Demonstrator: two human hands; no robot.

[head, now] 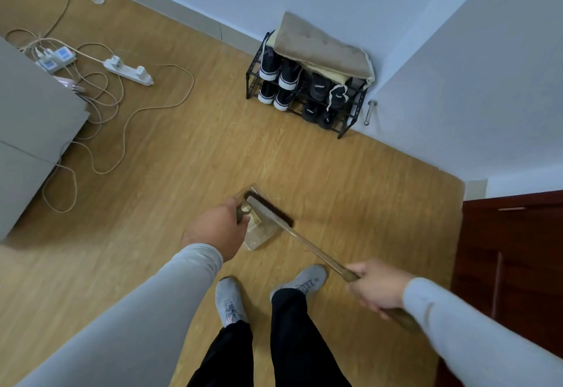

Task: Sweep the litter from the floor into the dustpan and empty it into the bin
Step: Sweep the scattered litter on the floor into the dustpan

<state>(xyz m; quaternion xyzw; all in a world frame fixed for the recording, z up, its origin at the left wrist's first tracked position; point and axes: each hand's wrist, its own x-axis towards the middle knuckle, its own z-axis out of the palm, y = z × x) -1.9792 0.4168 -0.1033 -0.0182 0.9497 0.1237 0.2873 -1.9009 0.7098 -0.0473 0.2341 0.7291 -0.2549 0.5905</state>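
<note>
Presently the sweeping step is in hand. Left hand (214,229) is wrapped around the handle of the clear dustpan (259,231), which sits low on the wooden floor (189,149) just ahead of the person's grey shoes (230,300). Right hand (376,287) is clenched on the long handle of the broom (271,211); its dark bristle head lies across the pan's mouth, touching or nearly so. A pale scrap shows inside the pan, probably litter already gathered; no loose litter can be made out on the boards nearby.

Judgement: collection looks close to finished. The next move calls for drawing the bristles clear, lifting the pan level so nothing spills, and carrying it to the bin, which is not in view.

Writing: white lettering shows on the dark caps in the shoe rack (307,94), too small to read. The power strip (128,71) bears no legible label.
</note>
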